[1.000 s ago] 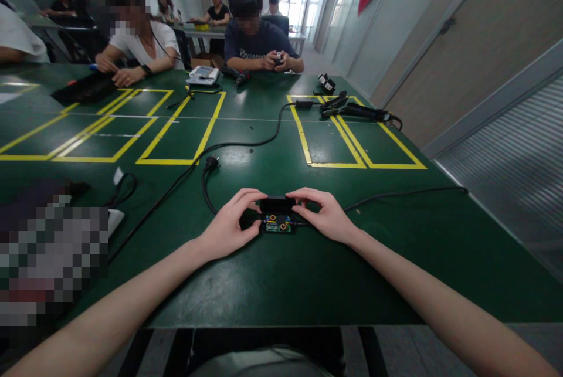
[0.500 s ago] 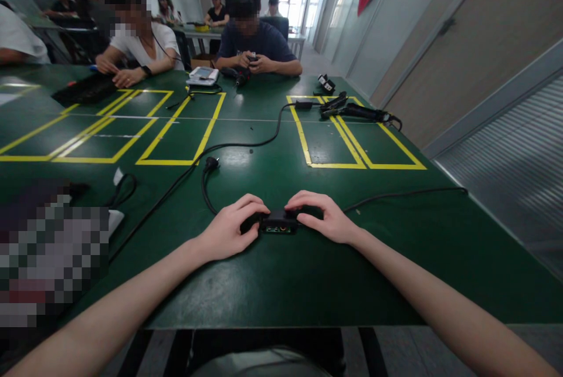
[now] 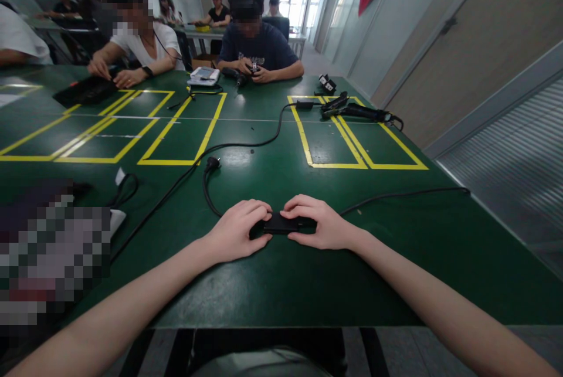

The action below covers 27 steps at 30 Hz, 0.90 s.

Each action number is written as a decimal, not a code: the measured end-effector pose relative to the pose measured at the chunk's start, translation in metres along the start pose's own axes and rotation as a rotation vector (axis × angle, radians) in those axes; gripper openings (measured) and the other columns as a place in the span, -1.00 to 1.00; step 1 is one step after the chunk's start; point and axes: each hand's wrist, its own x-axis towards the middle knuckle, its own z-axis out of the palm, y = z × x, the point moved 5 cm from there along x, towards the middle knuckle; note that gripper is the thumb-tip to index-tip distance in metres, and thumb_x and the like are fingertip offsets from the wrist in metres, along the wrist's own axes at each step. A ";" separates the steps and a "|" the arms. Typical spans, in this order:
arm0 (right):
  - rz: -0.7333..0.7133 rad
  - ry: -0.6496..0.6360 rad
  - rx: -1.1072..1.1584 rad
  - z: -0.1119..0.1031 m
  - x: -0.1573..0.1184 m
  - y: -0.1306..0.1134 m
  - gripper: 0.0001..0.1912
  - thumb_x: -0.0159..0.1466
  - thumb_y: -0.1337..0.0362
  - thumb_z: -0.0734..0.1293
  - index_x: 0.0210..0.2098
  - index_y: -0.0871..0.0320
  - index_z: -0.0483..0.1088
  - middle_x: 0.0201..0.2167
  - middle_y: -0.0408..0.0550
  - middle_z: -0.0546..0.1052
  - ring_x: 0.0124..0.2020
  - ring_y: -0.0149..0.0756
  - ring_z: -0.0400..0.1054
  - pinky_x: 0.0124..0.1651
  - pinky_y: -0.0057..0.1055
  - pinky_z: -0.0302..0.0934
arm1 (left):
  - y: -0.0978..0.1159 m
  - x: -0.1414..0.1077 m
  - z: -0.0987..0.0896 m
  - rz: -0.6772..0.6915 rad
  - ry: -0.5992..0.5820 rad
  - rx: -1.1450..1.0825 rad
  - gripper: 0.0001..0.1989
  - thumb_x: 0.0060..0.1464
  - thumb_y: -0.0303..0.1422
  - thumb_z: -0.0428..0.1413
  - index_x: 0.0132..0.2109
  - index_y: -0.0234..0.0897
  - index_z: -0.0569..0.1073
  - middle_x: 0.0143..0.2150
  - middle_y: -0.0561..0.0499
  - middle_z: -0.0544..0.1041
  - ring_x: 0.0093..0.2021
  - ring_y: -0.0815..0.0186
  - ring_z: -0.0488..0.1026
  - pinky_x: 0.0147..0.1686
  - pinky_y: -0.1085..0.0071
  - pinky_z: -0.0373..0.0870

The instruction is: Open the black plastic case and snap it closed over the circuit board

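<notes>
A black power adapter [image 3: 281,224] lies on the green table, close in front of me. My left hand [image 3: 241,229] grips its left end, thumb on the near side and fingers on the far side. My right hand [image 3: 323,221] holds the other end in the same way. Only the adapter's middle shows between my fingertips, a plain dark case. From its left a short black cord curves away to a plug [image 3: 213,163]. A thin black cable [image 3: 396,193] leads off to the right from behind my right hand.
A long black cord [image 3: 176,180] crosses the table to another small black box [image 3: 304,105]. Black tools or parts [image 3: 352,109] lie near the yellow tape rectangles. At left is a blurred-out pile [image 3: 57,254]. Two people work across the table, near a white device [image 3: 204,76].
Half a second ago a green circuit board showed on the adapter's near side; now a dark case surface shows there. My right thumb and fingers have moved left and closed onto it.
</notes>
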 end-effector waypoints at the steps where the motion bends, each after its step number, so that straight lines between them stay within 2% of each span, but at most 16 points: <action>1: -0.017 0.004 -0.008 0.001 0.000 -0.002 -0.69 0.31 0.25 0.44 0.03 0.11 0.49 -0.04 0.12 0.55 -0.04 -0.13 0.48 0.01 -0.17 0.41 | 0.001 0.001 0.001 0.011 -0.001 0.014 -0.85 0.18 -0.35 0.19 -0.11 -0.21 0.41 0.02 -0.11 0.58 0.00 0.11 0.54 -0.01 0.21 0.47; 4: -0.016 0.034 -0.006 -0.001 0.002 -0.005 -0.76 0.35 0.23 0.40 0.00 0.11 0.49 -0.04 0.13 0.54 -0.02 -0.12 0.46 0.02 -0.14 0.39 | 0.002 0.003 0.002 0.026 -0.019 0.031 -0.86 0.21 -0.34 0.19 -0.11 -0.21 0.41 0.01 -0.11 0.57 -0.01 0.12 0.53 -0.02 0.22 0.46; 7: 0.086 0.138 0.034 -0.008 0.003 -0.002 -0.89 0.39 0.21 0.35 -0.20 0.09 0.49 -0.18 0.05 0.53 -0.14 -0.17 0.44 -0.06 -0.19 0.37 | 0.001 0.003 0.003 0.024 -0.039 0.035 -0.88 0.23 -0.33 0.19 -0.12 -0.21 0.42 0.01 -0.10 0.57 0.00 0.14 0.53 0.00 0.22 0.45; 10: 0.184 0.243 0.109 -0.017 0.002 0.003 -0.66 0.42 0.16 0.31 -0.47 0.09 0.30 -0.46 -0.11 0.41 -0.40 -0.29 0.32 -0.29 -0.32 0.26 | 0.002 0.003 0.001 0.033 -0.030 0.035 -0.88 0.26 -0.30 0.18 -0.12 -0.22 0.44 0.02 -0.11 0.58 0.00 0.14 0.53 0.02 0.22 0.44; 12: 0.227 0.265 0.152 -0.018 0.001 0.006 -0.53 0.44 0.09 0.29 -0.55 0.07 0.14 -0.57 -0.19 0.27 -0.52 -0.36 0.17 -0.41 -0.38 0.11 | 0.002 0.003 0.000 0.038 -0.017 0.024 -0.87 0.32 -0.26 0.13 -0.13 -0.23 0.46 0.00 -0.11 0.59 -0.01 0.16 0.54 0.00 0.23 0.45; 15: 0.246 0.221 0.134 -0.013 0.002 0.006 -0.45 0.45 0.07 0.25 -0.59 0.06 -0.02 -0.63 -0.25 0.11 -0.58 -0.42 0.02 -0.46 -0.40 -0.04 | 0.003 0.005 -0.001 0.033 0.003 0.009 -0.80 0.42 -0.29 0.01 -0.16 -0.22 0.48 -0.03 -0.09 0.61 -0.04 0.19 0.55 -0.02 0.24 0.45; 21: 0.200 0.028 -0.064 0.008 0.006 0.004 -0.55 0.41 0.23 0.18 -0.57 0.06 -0.08 -0.63 -0.25 0.10 -0.59 -0.43 0.01 -0.44 -0.40 -0.09 | 0.002 0.005 0.000 -0.025 0.029 -0.013 -0.77 0.42 -0.32 0.00 -0.24 -0.22 0.46 -0.04 -0.06 0.61 -0.06 0.20 0.55 -0.06 0.27 0.45; 25: 0.234 0.006 -0.099 0.013 0.007 0.008 -0.58 0.37 0.27 0.18 -0.56 0.07 -0.08 -0.63 -0.25 0.11 -0.59 -0.43 0.03 -0.43 -0.41 -0.10 | 0.001 0.005 0.001 -0.067 0.023 -0.033 -0.78 0.40 -0.31 0.04 -0.26 -0.22 0.43 -0.09 -0.04 0.61 -0.10 0.20 0.54 -0.09 0.27 0.46; 27: 0.301 0.030 -0.119 0.015 0.007 0.011 -0.58 0.36 0.27 0.18 -0.57 0.07 -0.08 -0.65 -0.26 0.08 -0.61 -0.44 0.01 -0.43 -0.40 -0.12 | 0.001 0.006 0.002 -0.081 0.008 -0.031 -0.81 0.39 -0.32 0.06 -0.24 -0.21 0.43 -0.10 -0.03 0.61 -0.10 0.19 0.54 -0.09 0.27 0.46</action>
